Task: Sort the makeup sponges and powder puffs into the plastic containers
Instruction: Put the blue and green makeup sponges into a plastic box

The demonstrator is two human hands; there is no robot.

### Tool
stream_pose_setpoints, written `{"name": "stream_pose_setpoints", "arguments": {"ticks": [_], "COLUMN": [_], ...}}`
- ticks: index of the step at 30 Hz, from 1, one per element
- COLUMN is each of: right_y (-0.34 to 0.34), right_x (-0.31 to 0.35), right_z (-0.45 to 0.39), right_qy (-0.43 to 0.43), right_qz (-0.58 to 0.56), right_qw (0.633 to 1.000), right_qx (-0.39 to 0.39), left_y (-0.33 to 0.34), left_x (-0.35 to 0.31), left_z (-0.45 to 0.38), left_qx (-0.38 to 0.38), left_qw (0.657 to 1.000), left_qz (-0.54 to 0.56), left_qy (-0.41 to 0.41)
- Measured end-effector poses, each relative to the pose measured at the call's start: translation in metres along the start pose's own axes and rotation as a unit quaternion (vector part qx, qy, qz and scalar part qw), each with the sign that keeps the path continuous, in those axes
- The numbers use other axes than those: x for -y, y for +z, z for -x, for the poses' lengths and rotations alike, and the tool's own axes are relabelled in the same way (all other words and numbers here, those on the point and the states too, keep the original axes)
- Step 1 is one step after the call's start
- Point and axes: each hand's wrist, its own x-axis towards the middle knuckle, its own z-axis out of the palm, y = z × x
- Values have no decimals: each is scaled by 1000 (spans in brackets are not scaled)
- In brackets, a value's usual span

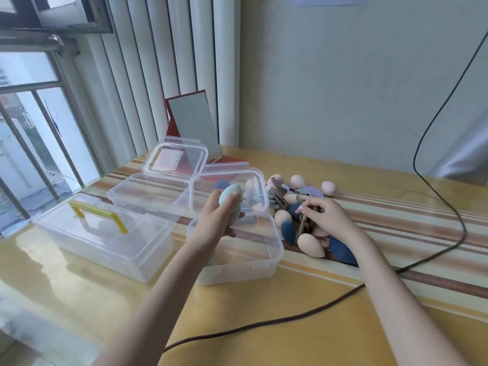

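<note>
Left hand (219, 217) gripping teal sponge (230, 204), long axis tilted upright, directly above open near container (264, 262); right hand (326, 217) pinching a puff (303, 224) in the pile.

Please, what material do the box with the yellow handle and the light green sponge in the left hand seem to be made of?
Box with yellow handle: clear, glossy hard plastic; you see through it. Light green sponge: probably soft matte foam; no shine.

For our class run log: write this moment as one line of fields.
left hand: holds pale teal egg-shaped sponge over clear open plastic container | right hand: pinches flat olive puff in sponge pile | state: sorting underway
</note>
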Motion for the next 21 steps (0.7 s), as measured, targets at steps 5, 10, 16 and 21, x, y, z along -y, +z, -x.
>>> {"name": "stream_pose_setpoints", "arguments": {"ticks": [5, 10, 16, 21], "right_y": [2, 8, 27, 5], "right_x": [8, 22, 32, 46], "right_z": [9, 14, 13, 18], "right_qy": [-49, -105, -142, -84], "right_qz": [-25, 213, 311, 186], "right_qw": [998, 969, 937, 979], "right_qx": [-9, 67, 71, 10], "left_y": [1, 1, 2, 2], "left_x": [4, 2, -1, -2], "left_z": [-2, -2, 0, 1], "left_qx": [-8, -20, -21, -42], "left_qw": [999, 999, 999, 999], "left_qz": [-36, -42, -38, -12], "left_qy": [10, 20, 20, 21]}}
